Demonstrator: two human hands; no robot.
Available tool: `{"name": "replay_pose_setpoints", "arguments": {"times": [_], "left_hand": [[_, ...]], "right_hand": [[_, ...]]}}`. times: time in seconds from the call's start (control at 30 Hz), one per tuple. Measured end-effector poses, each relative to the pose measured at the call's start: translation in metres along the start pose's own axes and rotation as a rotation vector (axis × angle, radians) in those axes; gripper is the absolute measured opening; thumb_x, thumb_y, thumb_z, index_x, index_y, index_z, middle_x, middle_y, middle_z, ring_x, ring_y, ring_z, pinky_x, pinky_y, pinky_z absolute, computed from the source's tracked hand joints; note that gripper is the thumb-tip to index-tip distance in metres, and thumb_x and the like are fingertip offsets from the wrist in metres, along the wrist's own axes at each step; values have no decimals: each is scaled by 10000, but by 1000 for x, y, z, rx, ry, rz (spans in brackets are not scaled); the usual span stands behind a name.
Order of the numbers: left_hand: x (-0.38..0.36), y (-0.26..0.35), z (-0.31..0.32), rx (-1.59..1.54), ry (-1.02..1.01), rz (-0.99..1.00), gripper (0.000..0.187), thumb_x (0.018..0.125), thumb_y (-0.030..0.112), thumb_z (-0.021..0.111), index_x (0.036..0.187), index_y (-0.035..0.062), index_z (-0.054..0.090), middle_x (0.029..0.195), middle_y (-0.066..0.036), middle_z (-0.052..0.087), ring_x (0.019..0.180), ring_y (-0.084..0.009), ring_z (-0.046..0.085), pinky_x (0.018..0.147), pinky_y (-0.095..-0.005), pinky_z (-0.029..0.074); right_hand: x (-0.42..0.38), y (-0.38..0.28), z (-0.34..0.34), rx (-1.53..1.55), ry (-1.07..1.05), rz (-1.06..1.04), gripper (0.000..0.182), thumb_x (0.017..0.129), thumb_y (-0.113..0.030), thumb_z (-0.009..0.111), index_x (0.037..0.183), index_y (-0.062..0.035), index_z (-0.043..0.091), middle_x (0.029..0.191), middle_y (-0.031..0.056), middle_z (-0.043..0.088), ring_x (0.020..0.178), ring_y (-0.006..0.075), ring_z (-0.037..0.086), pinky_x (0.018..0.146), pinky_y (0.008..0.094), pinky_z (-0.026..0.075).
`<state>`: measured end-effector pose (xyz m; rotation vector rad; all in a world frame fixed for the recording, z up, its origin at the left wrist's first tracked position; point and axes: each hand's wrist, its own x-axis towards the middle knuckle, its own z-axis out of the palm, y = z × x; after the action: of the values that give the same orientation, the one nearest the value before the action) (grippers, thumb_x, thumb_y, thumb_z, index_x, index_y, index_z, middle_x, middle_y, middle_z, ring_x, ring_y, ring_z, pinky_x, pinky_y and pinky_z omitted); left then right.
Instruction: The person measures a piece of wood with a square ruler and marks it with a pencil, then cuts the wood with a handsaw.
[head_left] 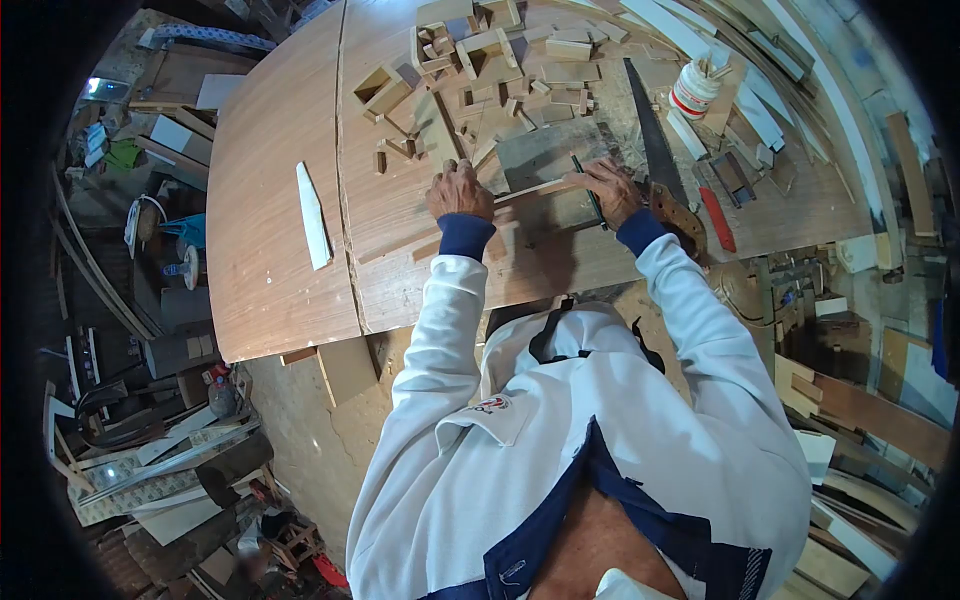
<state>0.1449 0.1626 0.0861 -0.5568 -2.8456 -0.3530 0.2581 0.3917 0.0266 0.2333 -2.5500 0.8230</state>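
Note:
On the wooden table [275, 220], my left hand [460, 190] has its fingers curled at the lower end of a flat wooden board [435, 125]. My right hand [608, 190] grips a thin dark pencil-like tool [590, 195], which stands out on both sides of the fingers. A narrow wood strip [535, 192] runs between the two hands, its right end by my right fingertips. Behind the strip lies a dark flat plate [548, 155]. A handsaw [650, 135] lies just right of my right hand.
Small wooden boxes [383, 92] and loose blocks lie at the back. A white glue bottle [695, 90] stands at the back right, with a red-handled tool [716, 218] nearer. A white strip [313, 215] lies left. Long wood strips line the right edge.

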Motion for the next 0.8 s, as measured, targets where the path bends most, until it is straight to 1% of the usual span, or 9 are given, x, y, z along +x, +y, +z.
{"name": "replay_pose_setpoints", "arguments": {"times": [0.1,0.17,0.33,0.4,0.5,0.53,0.7,0.77,0.8], "left_hand": [[-1,-3,1,11,-51,-10,187,665,89,552,844,78,606,920,-99,583,809,-321,589,684,-439,454],[-4,-3,2,43,-60,-10,202,667,97,555,859,88,614,927,-95,585,816,-317,592,687,-434,457],[-7,-8,11,76,-100,-18,228,676,135,567,893,113,632,940,-89,588,827,-314,596,684,-424,466],[-4,-8,7,78,-54,-26,198,675,145,579,861,106,634,938,-90,591,831,-320,596,682,-423,473],[5,-8,-2,131,-7,-55,161,673,139,584,821,97,631,923,-93,595,821,-319,601,677,-422,480],[6,-10,0,135,74,-31,134,670,124,585,792,87,625,922,-102,599,810,-317,606,681,-415,486],[11,-18,-5,120,45,-83,136,673,116,577,796,76,620,941,-108,605,813,-320,607,682,-407,488],[9,-17,-9,149,-35,-115,135,681,110,562,796,76,623,940,-107,603,814,-323,606,679,-408,486],[10,-17,-10,148,-35,-113,135,681,110,562,796,76,623,940,-107,603,814,-323,606,679,-408,486]], "right_hand": [[-2,-1,2,-20,17,-19,361,778,17,509,1054,-173,644,1065,146,595,1034,330,528,873,408,455],[-2,-2,2,-106,-3,-17,365,766,19,522,1053,-171,644,1092,151,586,1060,341,520,892,419,441],[-5,-4,4,-20,-13,37,359,758,12,529,1044,-168,649,1126,159,575,1088,351,505,921,424,419],[-6,3,8,-16,-19,51,354,757,9,530,1039,-166,651,1127,160,574,1099,351,497,927,421,415],[0,5,5,27,-8,15,347,746,15,533,1027,-149,653,1094,153,581,1076,344,497,909,413,423],[1,5,1,36,-23,9,343,741,17,536,1023,-141,653,1080,150,583,1055,342,497,901,409,424],[4,3,-7,63,-27,-4,321,743,9,533,1008,-125,656,1060,141,586,1008,333,496,888,398,420],[5,2,-12,65,-120,16,310,753,-12,532,1013,-129,652,1068,142,584,1028,340,488,905,404,409],[3,8,-9,63,-118,17,310,753,-12,532,1013,-129,652,1068,142,584,1028,340,488,905,404,409]]}}
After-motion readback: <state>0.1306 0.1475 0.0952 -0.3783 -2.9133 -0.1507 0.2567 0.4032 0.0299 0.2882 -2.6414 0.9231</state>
